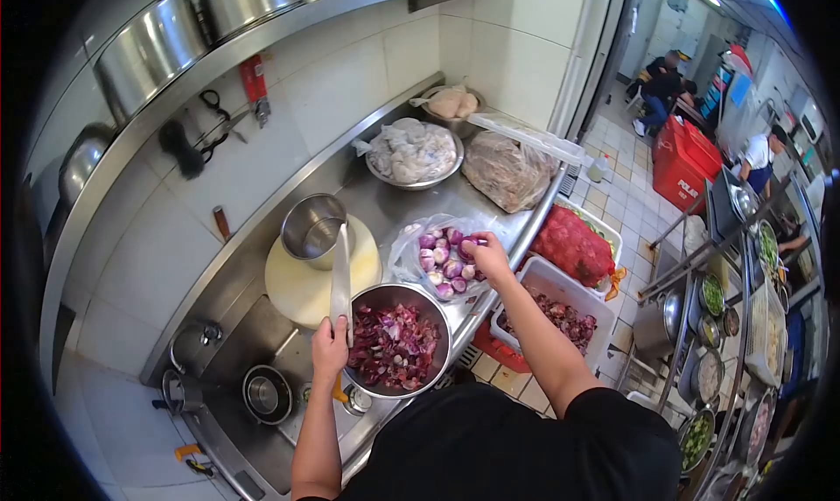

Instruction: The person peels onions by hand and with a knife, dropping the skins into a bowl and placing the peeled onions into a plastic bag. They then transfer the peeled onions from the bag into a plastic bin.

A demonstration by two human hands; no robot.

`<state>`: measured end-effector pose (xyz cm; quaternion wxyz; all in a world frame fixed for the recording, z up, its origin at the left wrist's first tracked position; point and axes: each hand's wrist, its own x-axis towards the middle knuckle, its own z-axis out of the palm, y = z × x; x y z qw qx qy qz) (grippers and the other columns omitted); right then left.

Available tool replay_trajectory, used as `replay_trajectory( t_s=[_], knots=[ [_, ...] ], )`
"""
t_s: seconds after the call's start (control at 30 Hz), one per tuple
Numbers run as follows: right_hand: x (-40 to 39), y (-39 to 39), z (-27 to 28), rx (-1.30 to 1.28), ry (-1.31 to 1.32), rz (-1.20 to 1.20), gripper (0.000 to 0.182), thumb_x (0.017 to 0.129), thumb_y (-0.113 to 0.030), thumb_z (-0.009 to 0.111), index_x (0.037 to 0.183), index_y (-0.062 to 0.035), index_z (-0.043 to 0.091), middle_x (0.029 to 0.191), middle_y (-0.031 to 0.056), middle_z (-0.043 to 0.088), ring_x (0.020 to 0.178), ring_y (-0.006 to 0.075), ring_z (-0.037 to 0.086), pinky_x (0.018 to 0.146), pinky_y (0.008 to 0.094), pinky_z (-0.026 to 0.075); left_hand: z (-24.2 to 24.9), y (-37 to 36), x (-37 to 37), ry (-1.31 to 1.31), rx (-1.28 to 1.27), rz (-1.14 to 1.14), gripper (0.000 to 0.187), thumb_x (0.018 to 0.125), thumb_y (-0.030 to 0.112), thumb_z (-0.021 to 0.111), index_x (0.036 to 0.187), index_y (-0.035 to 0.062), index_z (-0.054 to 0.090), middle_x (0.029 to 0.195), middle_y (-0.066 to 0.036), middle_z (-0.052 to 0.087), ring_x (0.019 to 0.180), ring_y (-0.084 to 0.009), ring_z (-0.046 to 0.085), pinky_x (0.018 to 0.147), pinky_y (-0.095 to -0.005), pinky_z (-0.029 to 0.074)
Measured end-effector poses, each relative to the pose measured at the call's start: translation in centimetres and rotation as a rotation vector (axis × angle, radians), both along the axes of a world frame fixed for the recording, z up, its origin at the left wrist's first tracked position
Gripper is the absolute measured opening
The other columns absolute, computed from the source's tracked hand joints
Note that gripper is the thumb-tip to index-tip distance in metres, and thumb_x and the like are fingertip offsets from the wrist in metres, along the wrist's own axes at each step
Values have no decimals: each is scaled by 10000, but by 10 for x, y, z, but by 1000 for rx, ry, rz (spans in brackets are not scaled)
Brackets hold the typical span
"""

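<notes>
My left hand [329, 348] is wrapped round the handle of a large knife [340, 278], its broad blade pointing away from me. Just right of the knife sits a metal bowl [449, 330] full of red onion skins and scraps [398, 343]. My right hand [487, 254] reaches over a clear plastic bag [401, 260] of peeled red onions [451, 260], its fingers closed on one red onion [470, 245] at the bag's right side. Beyond the knife, a steel pot [313, 227] stands on a round cutting board [293, 287].
Behind lie a bowl of bagged food [411, 151], a bowl of raw poultry [452, 103] and a large plastic bag [507, 170]. Right of the counter are a bin of scraps [560, 322] and a red mesh sack [573, 245]. A sink [254, 348] is at left; people work far right.
</notes>
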<state>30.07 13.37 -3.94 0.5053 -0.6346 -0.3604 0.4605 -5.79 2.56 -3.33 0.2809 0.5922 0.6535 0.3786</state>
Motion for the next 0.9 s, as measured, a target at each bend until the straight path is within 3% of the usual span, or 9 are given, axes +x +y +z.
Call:
replay_trajectory(
  t_s=[0.1,0.17,0.27,0.37,0.47,0.57,0.6,0.7,0.9],
  knots=[
    [5,14,-41,-208,-160,145,394,743,-163,726,1089,-20,602,867,86,655,743,168,618,656,316,518,-4,-5,4,-17,-25,-4,408,951,345,544,771,-19,497,634,-194,527,575,-223,476,575,-384,426],
    [-4,7,-45,-145,-308,174,405,719,-155,749,1073,-14,613,891,104,665,783,207,631,702,331,528,0,-7,10,-23,-7,-22,403,952,346,542,780,-17,511,648,-185,545,583,-219,482,582,-379,431],
    [-11,18,-68,170,-555,-4,521,640,-110,772,1129,-44,606,1148,192,598,1095,345,565,946,379,456,-3,-8,12,-30,-44,-34,401,955,354,538,797,-15,525,658,-157,552,600,-198,493,591,-370,434],
    [-17,10,-68,288,-540,25,521,660,-86,737,1159,-59,589,1246,191,535,1177,377,505,1008,405,411,-5,-10,11,14,-104,-30,383,968,343,525,796,1,531,663,-84,558,630,-147,499,593,-352,432],
    [-21,-13,-82,448,-598,9,455,731,-94,693,1168,-61,571,1239,182,533,1158,376,522,1002,406,421,-3,-10,11,-164,-91,1,372,1020,320,420,861,19,572,724,7,543,660,-89,479,593,-289,412],
    [-7,-64,-83,493,-655,-40,367,793,-104,653,1146,-45,572,1144,173,557,1071,346,565,920,384,466,-27,-13,8,-316,-6,102,389,1033,319,380,894,14,577,779,5,534,708,-80,478,626,-257,398],
    [2,-81,-95,435,-613,-103,330,812,-102,634,1130,-38,574,1083,167,561,1011,332,577,870,376,478,-30,-15,-6,-320,-171,24,394,1035,338,372,1020,12,592,872,21,550,768,-77,479,697,-231,407],
    [37,-124,-141,312,-575,-312,216,861,-110,582,1060,-25,586,922,151,575,815,283,596,738,361,496,-37,-19,-10,-246,-134,-14,345,1032,316,398,959,32,579,825,29,516,763,-65,462,686,-238,395],
    [130,-197,-216,-254,-693,-481,234,818,-104,572,1045,-61,608,984,173,611,908,349,610,814,413,491,-12,-19,13,-143,-229,18,262,970,276,551,883,29,548,738,23,484,682,-61,433,613,-261,386]
  ],
)
